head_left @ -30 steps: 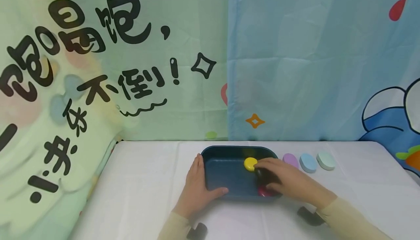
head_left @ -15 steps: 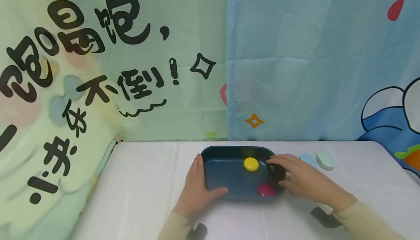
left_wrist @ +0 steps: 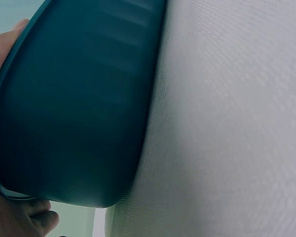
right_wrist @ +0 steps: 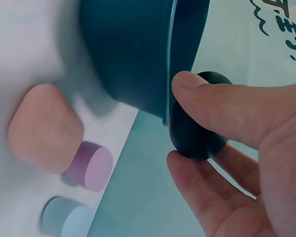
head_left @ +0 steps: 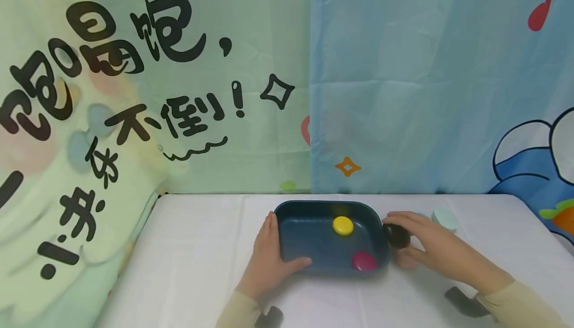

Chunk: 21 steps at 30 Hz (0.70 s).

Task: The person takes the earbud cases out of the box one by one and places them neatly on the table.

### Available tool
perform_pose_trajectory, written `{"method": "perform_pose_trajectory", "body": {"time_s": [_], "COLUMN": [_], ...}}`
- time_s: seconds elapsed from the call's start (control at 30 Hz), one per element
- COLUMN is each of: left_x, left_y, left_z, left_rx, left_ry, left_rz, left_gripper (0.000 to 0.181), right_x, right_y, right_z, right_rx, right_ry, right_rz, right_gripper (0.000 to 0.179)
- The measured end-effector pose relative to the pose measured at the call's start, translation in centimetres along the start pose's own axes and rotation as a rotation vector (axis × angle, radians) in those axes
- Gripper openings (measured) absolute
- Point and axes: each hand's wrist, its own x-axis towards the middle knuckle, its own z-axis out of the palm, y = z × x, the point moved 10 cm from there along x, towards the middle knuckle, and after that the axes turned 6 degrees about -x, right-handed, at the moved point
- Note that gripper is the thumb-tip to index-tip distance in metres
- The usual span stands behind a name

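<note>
A dark teal rectangular tray (head_left: 314,248) stands on the white-covered table. Along its left side lies my left hand (head_left: 271,263), gripping the wall with the thumb over the front rim; the left wrist view shows the tray's outer wall (left_wrist: 79,108) close up. My right hand (head_left: 432,243) pinches a smooth black egg-shaped object (right_wrist: 195,131) between thumb and fingers, just outside the tray's right rim. Inside the tray are a yellow domed disc (head_left: 343,226) and a crimson domed disc (head_left: 364,260).
Below my right hand a pink rounded block (right_wrist: 47,128) sits beside the tray. Behind it stand a purple short cylinder (right_wrist: 91,167), a light blue one (right_wrist: 69,217) and a mint green one (head_left: 445,219). A printed curtain (head_left: 403,93) hangs at the table's back edge.
My right hand has carried the black egg-shaped object rightward, from inside the tray to beyond its right rim. The pink block now shows beneath that hand. My left hand and the tray have stayed put.
</note>
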Motion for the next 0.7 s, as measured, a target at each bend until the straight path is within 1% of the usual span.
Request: {"method": "perform_pose_trajectory", "body": {"time_s": [0.17,0.23,0.33,0.4,0.57,0.6,0.7], "left_x": [0.0,0.0,0.0,0.1,0.1,0.1,0.2], "left_y": [0.1,0.0,-0.1,-0.2,-0.3,-0.4,-0.5], "left_z": [0.0,0.0,0.1,0.1,0.1,0.2,0.2], "left_rx": [0.007,0.007,0.008,0.007,0.004,0.006,0.01], "left_ry": [-0.004,-0.007,-0.005,-0.001,0.008,0.011,0.015], "left_rz": [-0.001,-0.004,-0.003,-0.001,0.005,0.009,0.015], "left_gripper": [0.123,0.124,0.124,0.123,0.124,0.124,0.124], "right_x": [-0.8,-1.1,-1.5,-1.8,-2.3,-2.4,-2.6], "right_y": [0.4,0.6,1.2,1.7,2.8,3.0,3.9], "right_z": [-0.4,-0.6,-0.7,-0.6,-0.3,-0.3,0.2], "right_rx": [-0.054,-0.076,-0.11,-0.11,-0.086,-0.098,-0.091], "right_ry": [0.076,0.1,0.127,0.125,0.125,0.127,0.083], "right_rz": [-0.061,-0.072,-0.066,-0.052,-0.052,-0.044,0.003], "right_gripper": [0.073,0.074,0.073,0.071,0.067,0.066,0.064]}}
